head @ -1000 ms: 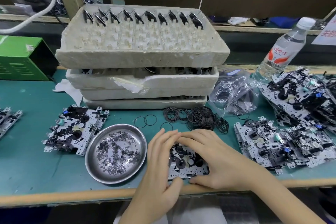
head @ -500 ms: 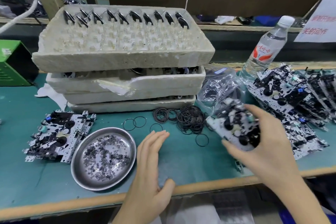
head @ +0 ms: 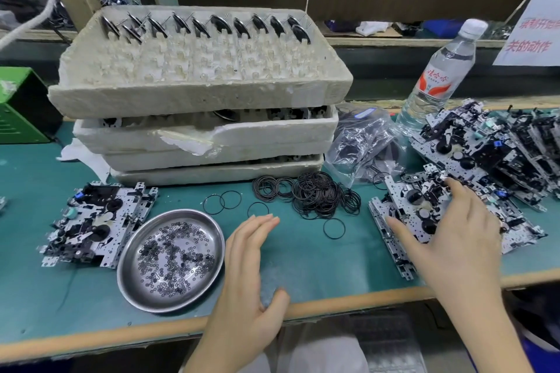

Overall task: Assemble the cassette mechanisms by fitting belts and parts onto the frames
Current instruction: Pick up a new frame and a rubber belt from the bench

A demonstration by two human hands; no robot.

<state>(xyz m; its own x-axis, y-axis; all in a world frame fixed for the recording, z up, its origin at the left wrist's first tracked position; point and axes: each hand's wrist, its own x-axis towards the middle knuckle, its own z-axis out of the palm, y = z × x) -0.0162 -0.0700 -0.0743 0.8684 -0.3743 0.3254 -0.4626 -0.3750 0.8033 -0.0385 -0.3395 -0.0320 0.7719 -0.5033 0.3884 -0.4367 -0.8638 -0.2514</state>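
Note:
A cassette mechanism (head: 409,200), a metal frame with black parts, lies at the right on the edge of a pile of similar mechanisms (head: 491,154). My right hand (head: 454,236) lies over it with fingers spread, the thumb on its near left side and the fingertips at its far edge. My left hand (head: 251,266) rests flat on the green mat near the front edge, holding nothing. A heap of black rubber belts (head: 321,194) lies behind my hands, with single belts (head: 334,228) loose beside it.
A steel dish (head: 127,254) of small washers sits left of my left hand. Another mechanism (head: 97,224) lies further left. Stacked foam trays (head: 197,94) with flywheels stand behind. A bag of parts (head: 363,142) and a water bottle (head: 439,76) stand at the back right.
My right hand carried the mechanism from the front centre to the right and set it down on the pile. My left hand let go and stayed flat on the mat.

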